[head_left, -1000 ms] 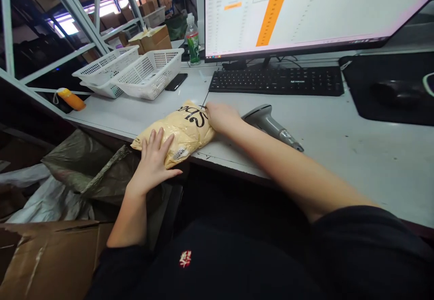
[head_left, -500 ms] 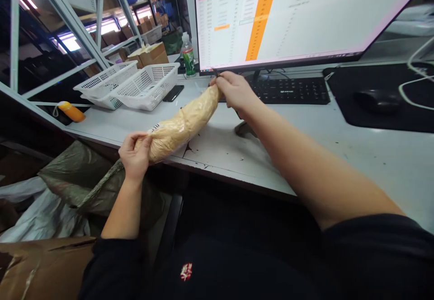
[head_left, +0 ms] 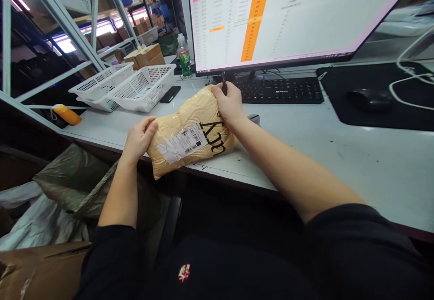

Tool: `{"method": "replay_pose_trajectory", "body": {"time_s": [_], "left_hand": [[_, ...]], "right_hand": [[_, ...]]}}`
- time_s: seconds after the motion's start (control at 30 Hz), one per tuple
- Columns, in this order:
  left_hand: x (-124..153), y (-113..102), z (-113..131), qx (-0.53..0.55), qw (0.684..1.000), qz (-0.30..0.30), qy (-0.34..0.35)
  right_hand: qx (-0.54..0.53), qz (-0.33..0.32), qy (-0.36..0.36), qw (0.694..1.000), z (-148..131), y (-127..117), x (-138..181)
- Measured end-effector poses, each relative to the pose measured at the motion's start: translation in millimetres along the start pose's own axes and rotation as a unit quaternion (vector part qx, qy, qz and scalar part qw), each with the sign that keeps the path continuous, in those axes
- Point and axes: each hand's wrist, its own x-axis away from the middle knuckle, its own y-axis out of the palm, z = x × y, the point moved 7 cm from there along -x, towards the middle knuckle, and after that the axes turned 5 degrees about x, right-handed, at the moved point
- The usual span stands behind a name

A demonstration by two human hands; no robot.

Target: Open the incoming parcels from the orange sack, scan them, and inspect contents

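A pale yellow plastic mailing parcel [head_left: 169,130] is tilted over the desk's front edge, its face with black lettering towards me. On that face is a white shipping label [head_left: 185,143] with printed codes. My left hand [head_left: 139,138] grips the parcel's left end between thumb and fingers. My right hand [head_left: 231,103] pinches its upper right edge. A dark, thin, pen-like tool [head_left: 224,83] sticks up from the right hand's fingers; its lower end is hidden. Behind my right wrist, a grey object [head_left: 254,119] lies on the desk, partly covered.
White perforated baskets [head_left: 145,87], a phone [head_left: 170,94] and a green-labelled bottle [head_left: 184,56] stand at the back left. Beyond the parcel are a monitor [head_left: 305,15] and keyboard [head_left: 281,91]. A mouse [head_left: 369,99] rests on a black mat. Below left hangs an olive sack [head_left: 68,173].
The parcel has turned from nearly edge-on to show its broad labelled face. My right hand has come slightly lower; both hands still hold the parcel.
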Motion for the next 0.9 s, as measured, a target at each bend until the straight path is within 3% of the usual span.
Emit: {"method": "replay_pose_trajectory", "body": {"time_s": [0.1,0.3,0.47,0.57,0.7,0.8,0.9], "left_hand": [[1.9,-2.4,29.7,-0.034,0.997,-0.065,0.038],[18.9,-4.9,86.2,-0.099,0.971,-0.111,0.189],[30.6,0.8,97.1,-0.233,0.941,-0.058,0.239],[37.8,1.6,90.4,-0.283,0.926,-0.03,0.247],[45.4,3.3,52.0,-0.276,0.938,-0.065,0.2],[55.7,17.0,17.7,-0.22,0.952,-0.094,0.189],[67.3,38.2,-4.5,-0.204,0.956,-0.087,0.191]], "right_hand": [[-0.001,0.02,-0.037,0.999,-14.7,-8.5,6.1],[-0.024,0.066,-0.097,0.993,-39.1,-31.9,25.6],[-0.023,0.011,-0.113,0.993,-34.5,-35.6,31.7],[-0.013,-0.043,-0.108,0.993,-28.2,-34.6,31.3],[-0.011,-0.129,-0.038,0.991,-6.6,-30.5,27.2],[0.013,-0.177,-0.001,0.984,8.9,-26.8,23.3],[0.095,-0.175,0.003,0.98,11.8,-27.2,24.3]]}}
